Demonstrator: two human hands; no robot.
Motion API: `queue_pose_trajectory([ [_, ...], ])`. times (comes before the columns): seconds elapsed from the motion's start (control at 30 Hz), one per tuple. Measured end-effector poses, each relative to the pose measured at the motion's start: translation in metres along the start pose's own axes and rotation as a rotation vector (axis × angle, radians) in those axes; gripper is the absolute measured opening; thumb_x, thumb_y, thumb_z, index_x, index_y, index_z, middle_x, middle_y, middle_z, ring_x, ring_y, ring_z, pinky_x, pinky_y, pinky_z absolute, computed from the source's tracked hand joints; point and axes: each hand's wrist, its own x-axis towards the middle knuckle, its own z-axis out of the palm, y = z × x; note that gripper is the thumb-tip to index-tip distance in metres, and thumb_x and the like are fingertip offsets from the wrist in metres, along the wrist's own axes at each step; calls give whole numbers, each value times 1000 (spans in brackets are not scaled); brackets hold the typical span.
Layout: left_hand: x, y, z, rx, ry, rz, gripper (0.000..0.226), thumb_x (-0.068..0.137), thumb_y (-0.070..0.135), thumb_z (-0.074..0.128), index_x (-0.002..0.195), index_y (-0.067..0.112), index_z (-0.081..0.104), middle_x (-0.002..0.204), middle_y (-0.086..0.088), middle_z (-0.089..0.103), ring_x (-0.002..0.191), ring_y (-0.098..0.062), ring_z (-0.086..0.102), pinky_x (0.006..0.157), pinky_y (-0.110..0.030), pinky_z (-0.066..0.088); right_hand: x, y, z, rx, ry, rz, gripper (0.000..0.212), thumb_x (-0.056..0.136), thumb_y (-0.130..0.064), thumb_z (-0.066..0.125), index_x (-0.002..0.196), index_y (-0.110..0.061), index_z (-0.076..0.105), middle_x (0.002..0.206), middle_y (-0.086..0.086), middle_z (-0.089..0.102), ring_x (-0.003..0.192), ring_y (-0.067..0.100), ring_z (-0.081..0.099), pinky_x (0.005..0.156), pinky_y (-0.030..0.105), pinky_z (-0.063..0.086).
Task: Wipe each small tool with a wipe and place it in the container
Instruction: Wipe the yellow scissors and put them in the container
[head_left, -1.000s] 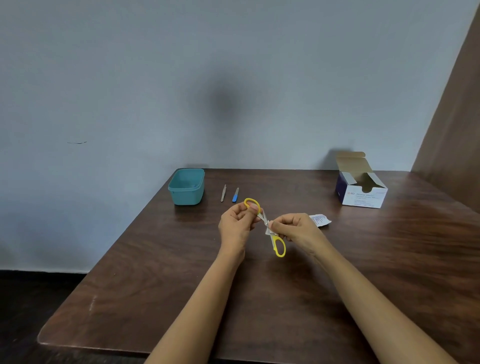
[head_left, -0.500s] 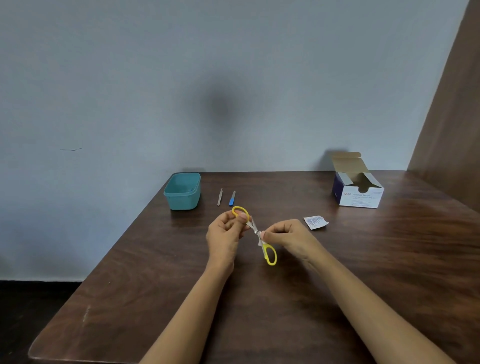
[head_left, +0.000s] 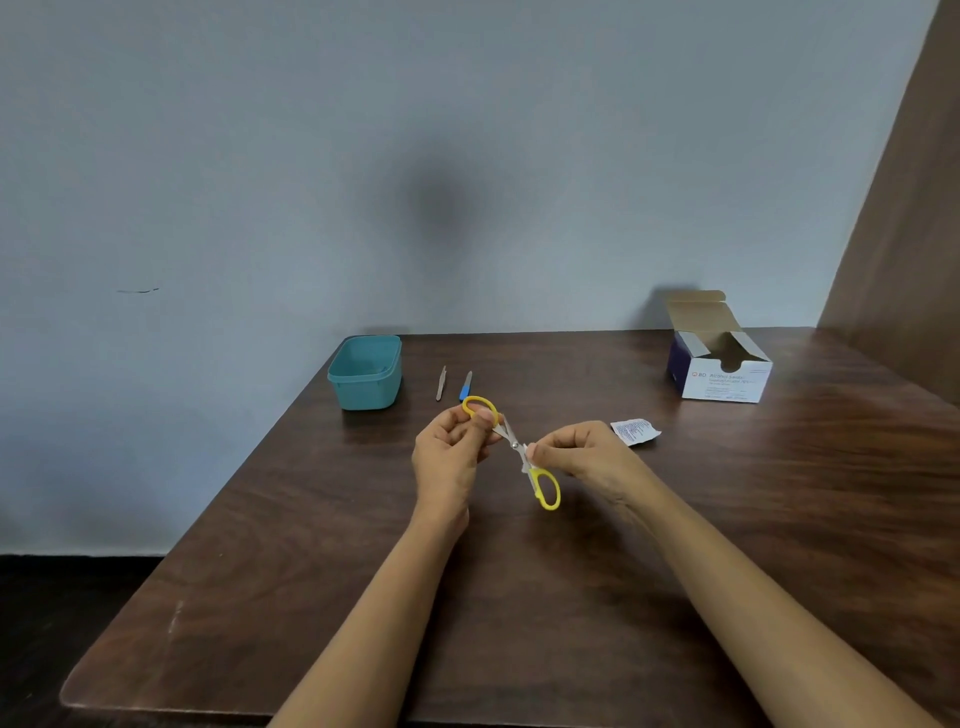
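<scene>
A pair of small yellow-handled scissors (head_left: 519, 451) is held above the brown wooden surface (head_left: 571, 597), splayed wide open between both hands. One handle ring is pinched by the left hand (head_left: 453, 451), its grip clenched on the loop with thumb and fingers. The right hand (head_left: 584, 451) is clenched around a small white wipe (head_left: 527, 457), which is pressed against the metal just past the pivot; only a scrap of the wipe can be seen. The second handle ring hangs free below the right hand.

The scissors are judged to be light and rigid, with a loose pivot, so the free half may swing if it is not steadied. The blades are thin and probably sharp, and damp metal is likely to be slippery; the plastic rings are therefore the safer place to be taken hold of, while the blades are best touched only through the wipe, drawn along the flat and away from the edge. The wipe itself is soft and easily bunched.

The teal plastic container (head_left: 365, 373) stands at the far left of the surface, apart from the hands. Just beside it lie a slim metal tool (head_left: 441, 383) and a blue-handled tool (head_left: 465, 387), not yet wiped by the look of it. A torn wipe sachet (head_left: 635, 432) lies near the right hand, and an open box of alcohol swabs (head_left: 719, 358) stands at the far right.
</scene>
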Motion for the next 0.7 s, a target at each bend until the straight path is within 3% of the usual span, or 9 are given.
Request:
queue_pose_trajectory([
  [0.2, -2, 0, -2, 52, -22, 18, 3, 89, 16, 66, 91, 16, 68, 76, 4, 75, 65, 0, 66, 62, -15, 52, 1, 0, 6, -70, 4, 14, 13, 86, -23, 69, 81, -15, 77, 81, 0, 76, 76, 4, 65, 81, 26, 49],
  [0.3, 2, 1, -3, 8, 14, 11, 4, 90, 15, 66, 91, 14, 69, 76, 3, 75, 62, 0, 64, 59, -15, 50, 1, -3, 0, -39, -69, 24, 13, 87, -14, 67, 86, -4, 76, 73, -4, 73, 62, -5, 59, 66, 9, 42],
  [0.37, 4, 0, -3, -23, 28, -1, 4, 90, 14, 65, 92, 12, 69, 74, 3, 74, 60, 0, 63, 58, -14, 49, 1, -3, -5, -23, -76, 24, 12, 86, -8, 66, 88, 2, 74, 61, -11, 68, 53, -7, 54, 56, 5, 38],
  [0.47, 4, -2, -3, -26, 12, -15, 5, 90, 15, 65, 92, 12, 68, 74, 3, 74, 62, -1, 63, 58, -14, 49, 1, -1, -6, -22, -50, 15, 8, 84, -7, 68, 82, -3, 75, 65, -10, 70, 61, -6, 59, 63, 8, 41],
  [0.57, 5, -4, -3, -16, 2, -22, 6, 90, 15, 65, 94, 11, 68, 76, 2, 74, 63, -2, 64, 60, -15, 50, 3, 3, -1, -14, 24, -12, 8, 82, -12, 72, 75, -10, 77, 82, 5, 76, 88, 12, 70, 86, 25, 50],
  [0.63, 5, -5, -4, -10, 1, -20, 6, 91, 14, 64, 94, 10, 68, 74, 3, 74, 62, -2, 63, 60, -15, 49, 3, 5, 1, -23, 44, -25, 8, 81, -14, 72, 75, -10, 77, 84, 7, 76, 88, 12, 69, 85, 24, 50],
  [0.7, 6, -5, -5, -5, 7, -19, 6, 91, 14, 64, 93, 10, 68, 74, 3, 73, 61, -1, 63, 60, -15, 49, 2, 3, 3, -30, 30, -21, 9, 82, -13, 71, 77, -8, 77, 84, 7, 76, 76, 1, 66, 73, 13, 46],
])
